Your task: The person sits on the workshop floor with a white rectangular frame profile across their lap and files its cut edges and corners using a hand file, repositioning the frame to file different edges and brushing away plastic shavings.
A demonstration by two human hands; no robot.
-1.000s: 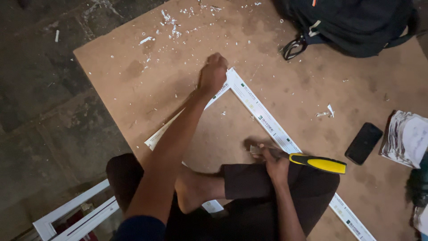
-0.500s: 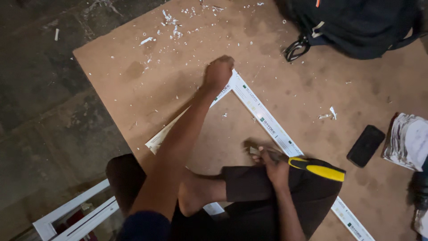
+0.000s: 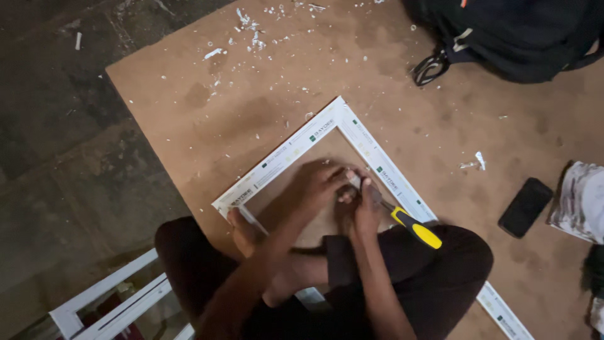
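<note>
Fingers on the right hand (image 3: 363,211) are curled tight round a yellow-handled chisel (image 3: 402,220), handle sticking out toward 4 o'clock. Left hand (image 3: 321,184) sits right beside it, fingers bent down near the blade end, touching the right hand; can't tell if it's gripping anything. One chisel, two hands. White frame (image 3: 302,141) lies flat on the brown board (image 3: 189,94), its corner pointing to 12 o'clock, hands inside that corner. One black phone (image 3: 525,206) lies at 3 o'clock, one dark backpack (image 3: 522,38) at 1.

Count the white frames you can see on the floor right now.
2. One white frame lies on the brown board, its corner pointing away, with the left hand and right hand at its right rail. A second frame sits at bottom left, partly cut off.
</note>
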